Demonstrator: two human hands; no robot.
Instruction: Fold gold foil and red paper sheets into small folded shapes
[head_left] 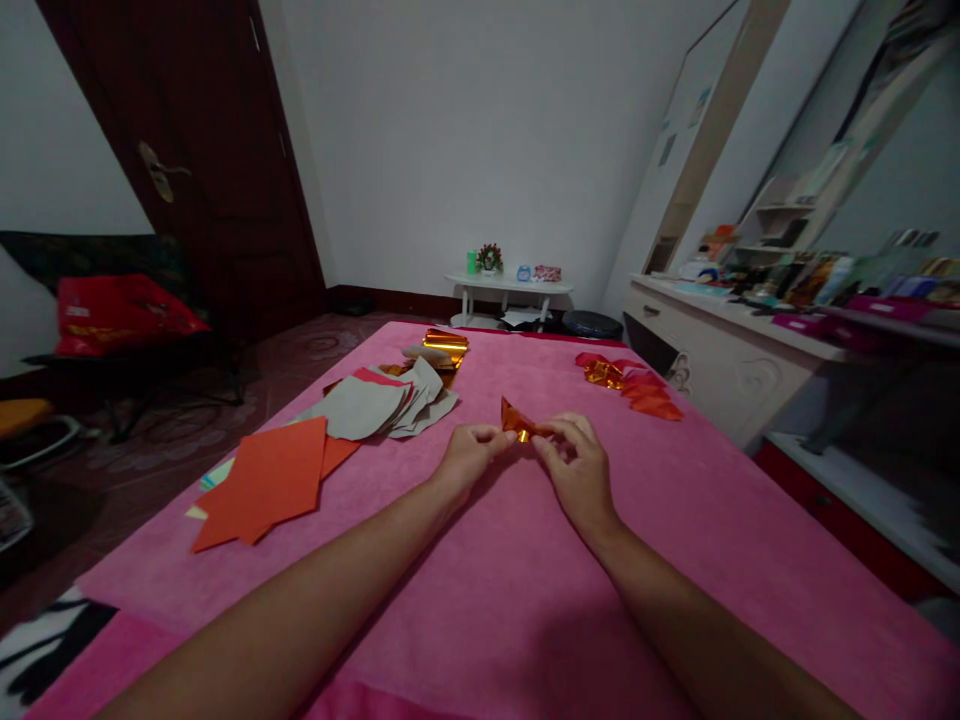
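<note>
Between my two hands is a small folded piece of shiny gold-orange foil paper (514, 418), its pointed tip standing up toward the left. My left hand (474, 450) pinches its lower left side between thumb and finger. On the other side, the thumb and fingers of my right hand (576, 455) close on its right edge. Both hands are low over the pink cloth (465, 580). Where the fingertips cover it, the folds of the foil are hidden.
Orange paper sheets (274, 480), grey-backed sheets (367, 405) and a gold foil roll (448, 347) lie to the left. Red and gold folded pieces (626, 382) sit to the right. Beyond are a white side table (510, 284) and a cluttered dresser (727, 340).
</note>
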